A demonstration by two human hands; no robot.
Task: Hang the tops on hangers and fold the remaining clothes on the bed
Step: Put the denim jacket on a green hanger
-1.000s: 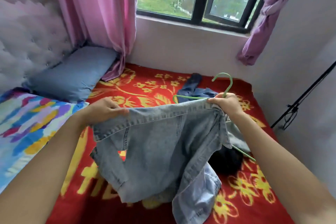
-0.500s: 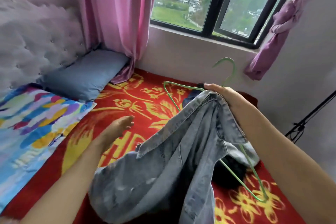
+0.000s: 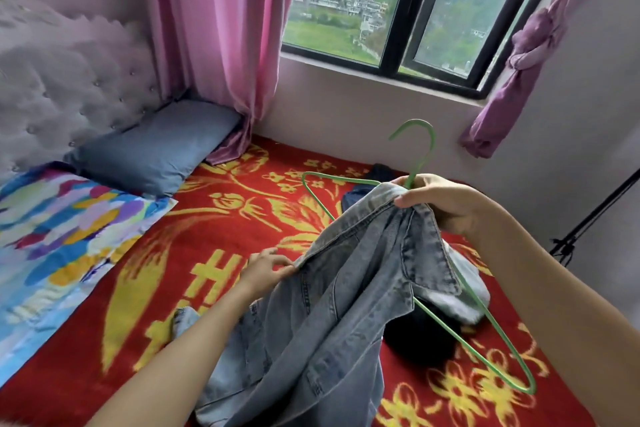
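Above the bed (image 3: 242, 218), mid-frame, the jacket (image 3: 346, 305) hangs bunched, collar up at the hanger (image 3: 428, 152) neck, hem trailing on the cover. R hand (image 3: 446, 201) grips collar + hanger together; hook points up, lower arm slants down to the right. L hand (image 3: 266, 269) pinches the jacket's front edge lower down. Beneath: black top (image 3: 419, 340) & grey top (image 3: 467, 298). Pillow (image 3: 156, 146) far left.
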